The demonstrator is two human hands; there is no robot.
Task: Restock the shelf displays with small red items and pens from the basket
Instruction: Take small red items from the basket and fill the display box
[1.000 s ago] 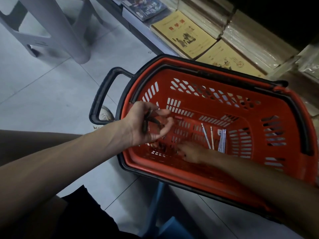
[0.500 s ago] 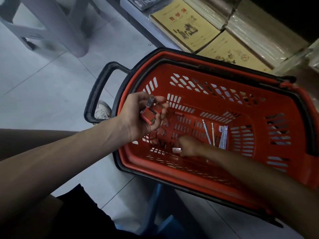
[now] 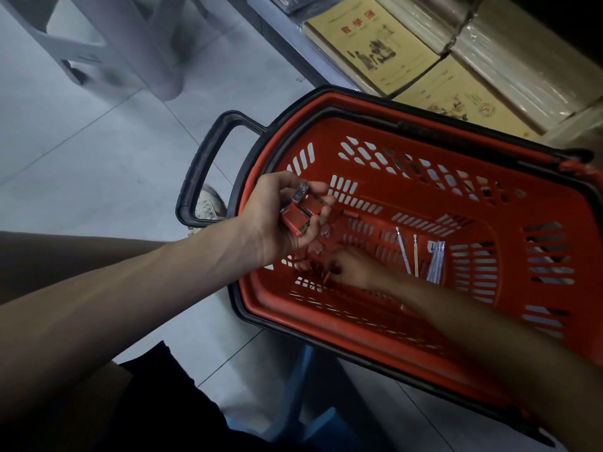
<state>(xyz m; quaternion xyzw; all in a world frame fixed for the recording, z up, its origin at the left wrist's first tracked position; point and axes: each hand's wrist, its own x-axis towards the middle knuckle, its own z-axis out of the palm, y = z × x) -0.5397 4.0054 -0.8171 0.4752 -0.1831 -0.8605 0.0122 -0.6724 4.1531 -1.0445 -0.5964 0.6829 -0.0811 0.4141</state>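
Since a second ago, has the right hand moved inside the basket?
Yes. The right hand has slid along the basket floor away from the pens, toward the left hand end.

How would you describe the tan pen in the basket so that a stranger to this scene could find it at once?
Start at the red basket and look down to its slotted floor, right of the right hand. Several slim pens lie there roughly side by side. The tan pen lies between a single pale pen and a pale bundle; it alone is tan, not whitish.

Dim light; grey tiled floor (image 3: 81, 164); white stool (image 3: 130, 44).
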